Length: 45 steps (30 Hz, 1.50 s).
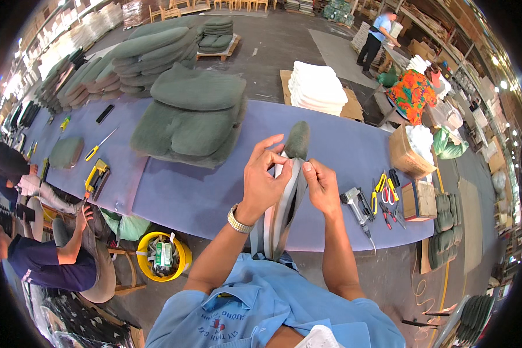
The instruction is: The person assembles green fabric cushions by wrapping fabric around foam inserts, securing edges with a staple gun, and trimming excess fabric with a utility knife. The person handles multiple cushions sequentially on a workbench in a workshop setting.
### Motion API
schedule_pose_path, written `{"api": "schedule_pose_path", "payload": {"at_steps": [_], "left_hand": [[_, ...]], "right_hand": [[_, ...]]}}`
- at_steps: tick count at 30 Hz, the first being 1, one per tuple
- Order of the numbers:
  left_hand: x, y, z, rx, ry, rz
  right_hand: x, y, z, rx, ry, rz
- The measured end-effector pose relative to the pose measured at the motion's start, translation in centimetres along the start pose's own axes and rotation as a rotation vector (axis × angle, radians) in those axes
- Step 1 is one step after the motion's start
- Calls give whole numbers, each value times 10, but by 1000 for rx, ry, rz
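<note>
A dark green upholstered cushion [297, 140] stands on edge in front of me, its lower end against my body. Its side shows layers of white and grey. My left hand [267, 177], with a metal watch on the wrist, pinches the fabric edge at the cushion's upper part. From the other side my right hand [321, 184] grips the same edge between thumb and fingers. To the right of my right hand lies a pneumatic staple gun [358, 210] on the blue-covered table [185, 194].
Green cushions [194, 110] are stacked at the far left-centre. Pliers [387, 216], scissors [391, 191] and a cardboard box [419, 200] lie right. White pads [316, 87] stand beyond the table. A yellow bucket [184, 258] stands below its near edge. Co-workers are left and far right.
</note>
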<state>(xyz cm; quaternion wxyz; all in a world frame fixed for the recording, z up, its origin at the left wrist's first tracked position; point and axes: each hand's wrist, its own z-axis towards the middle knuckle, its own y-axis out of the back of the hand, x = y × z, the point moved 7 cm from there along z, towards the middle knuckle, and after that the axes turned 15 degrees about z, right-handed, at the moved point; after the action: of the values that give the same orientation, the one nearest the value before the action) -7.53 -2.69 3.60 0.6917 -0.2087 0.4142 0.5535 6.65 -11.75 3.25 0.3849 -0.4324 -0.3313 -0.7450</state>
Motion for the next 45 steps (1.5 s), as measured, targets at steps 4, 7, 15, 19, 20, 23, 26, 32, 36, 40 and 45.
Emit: {"api": "schedule_pose_path", "payload": {"at_steps": [4, 7, 15, 19, 20, 23, 26, 32, 36, 40, 45], "left_hand": [[10, 14, -1, -7, -128, 53], [12, -17, -13, 69, -174, -55], [1, -3, 9, 144, -207, -189], [-28, 2, 46, 79, -531, -8], [-21, -12, 50, 236, -441, -105], [0, -45, 46, 389, -282, -319], [-4, -55, 45, 485, -271, -189], [-7, -63, 49, 368, -273, -19], [8, -85, 69, 282, -226, 106], [27, -104, 88, 379, -128, 58], [31, -108, 102, 603, -85, -93]], "right_hand": [[-9, -5, -2, 24, 36, -120], [2, 9, -12, -43, 104, -33], [-16, 20, -15, 160, 62, -3], [-23, 10, -15, 253, 47, 48], [-24, 5, -18, 260, 31, 59], [-40, 8, -14, 271, 21, 182], [-52, 19, -20, 203, -32, 327], [-56, 38, -22, 83, -8, 272], [-61, 53, -9, -172, -18, 159], [-64, 53, 17, -64, 58, 118], [-87, 66, 33, 50, 90, 125]]}}
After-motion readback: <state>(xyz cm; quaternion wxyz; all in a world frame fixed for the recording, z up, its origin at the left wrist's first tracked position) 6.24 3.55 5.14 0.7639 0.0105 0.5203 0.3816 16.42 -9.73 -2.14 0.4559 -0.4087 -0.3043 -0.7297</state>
